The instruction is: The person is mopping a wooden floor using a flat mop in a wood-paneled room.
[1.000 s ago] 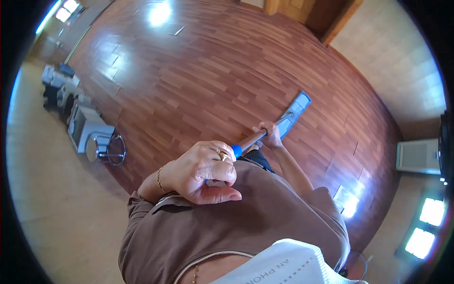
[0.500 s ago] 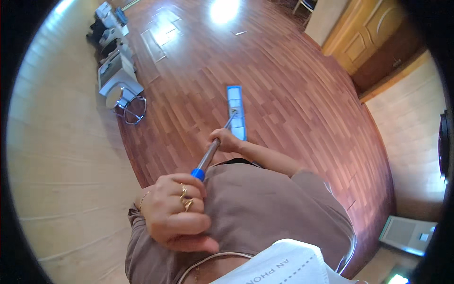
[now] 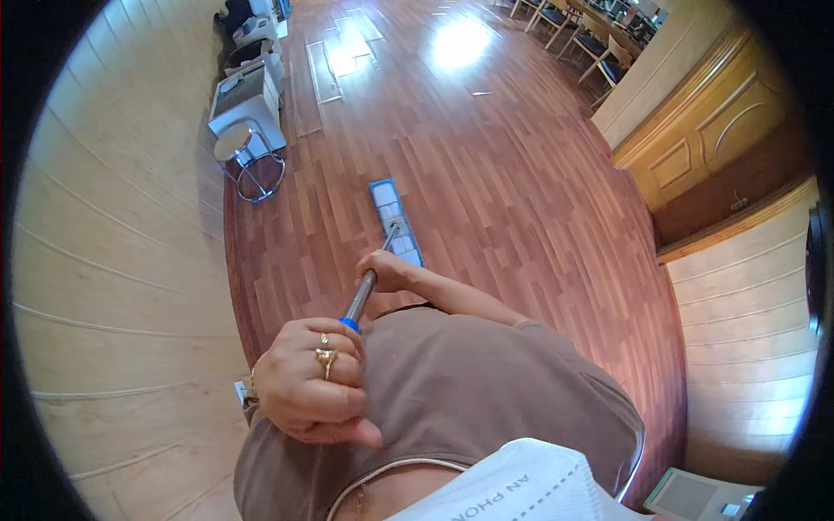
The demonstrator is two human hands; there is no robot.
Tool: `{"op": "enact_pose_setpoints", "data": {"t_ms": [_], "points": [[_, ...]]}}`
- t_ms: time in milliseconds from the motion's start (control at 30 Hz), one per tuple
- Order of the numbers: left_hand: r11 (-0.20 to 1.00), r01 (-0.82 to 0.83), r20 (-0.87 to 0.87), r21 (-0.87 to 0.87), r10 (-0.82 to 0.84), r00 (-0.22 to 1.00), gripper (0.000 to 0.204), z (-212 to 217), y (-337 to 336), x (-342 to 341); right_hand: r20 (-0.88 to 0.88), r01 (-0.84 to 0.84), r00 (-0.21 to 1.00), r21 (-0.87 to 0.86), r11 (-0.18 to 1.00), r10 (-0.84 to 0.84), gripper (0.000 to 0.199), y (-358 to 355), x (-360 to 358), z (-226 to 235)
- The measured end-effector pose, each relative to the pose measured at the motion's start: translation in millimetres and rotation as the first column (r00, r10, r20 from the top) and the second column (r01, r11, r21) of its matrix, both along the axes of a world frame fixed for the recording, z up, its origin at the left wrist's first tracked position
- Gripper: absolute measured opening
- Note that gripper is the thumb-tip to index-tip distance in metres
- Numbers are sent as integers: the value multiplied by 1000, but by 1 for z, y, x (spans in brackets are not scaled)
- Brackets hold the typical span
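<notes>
Wiping apparently under way: left hand [image 3: 314, 379] near and right hand [image 3: 390, 270] farther along, fingers of both clamped round the mop handle [image 3: 358, 300], its head [image 3: 389, 209] flat on the wood-patterned floor [image 3: 521, 200], finished and remaining areas indistinguishable.

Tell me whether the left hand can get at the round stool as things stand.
Probably not: the left hand is closed on the mop handle, and the round stool looks too far off, across a stretch of wooden floor.
</notes>
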State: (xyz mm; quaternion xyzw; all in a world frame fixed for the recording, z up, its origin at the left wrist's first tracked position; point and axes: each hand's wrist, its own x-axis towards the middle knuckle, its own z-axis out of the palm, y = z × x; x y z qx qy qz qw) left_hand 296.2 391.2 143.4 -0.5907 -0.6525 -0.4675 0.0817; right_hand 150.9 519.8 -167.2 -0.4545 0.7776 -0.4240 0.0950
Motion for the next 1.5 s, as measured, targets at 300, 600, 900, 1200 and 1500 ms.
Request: {"op": "enact_pose_setpoints", "data": {"t_ms": [300, 600, 900, 1200, 1500], "points": [[984, 174, 284, 47, -180, 942, 33, -96, 4, -35, 278, 517, 846, -215, 829, -456, 23, 94, -6, -95], [913, 408, 218, 0, -398, 891, 35, -202, 55, -126, 494, 847, 517, -174, 503, -699, 27, 190, 7, -134], [875, 480, 239, -58, -455, 858, 27, -256, 100, -169, 286, 945, 232, -292, 146, -930, 23, 318, -3, -306], [968, 248, 241, -27, -235, 942, 16, -283, 95, -160, 626, 879, 477, -338, 336, -617, 23, 312, -95, -314], [970, -230, 37, -76, 233, 972, 13, -328, 159, -139, -156, 607, 776, -81, 791, -611, 15, 291, -193, -317]]}}
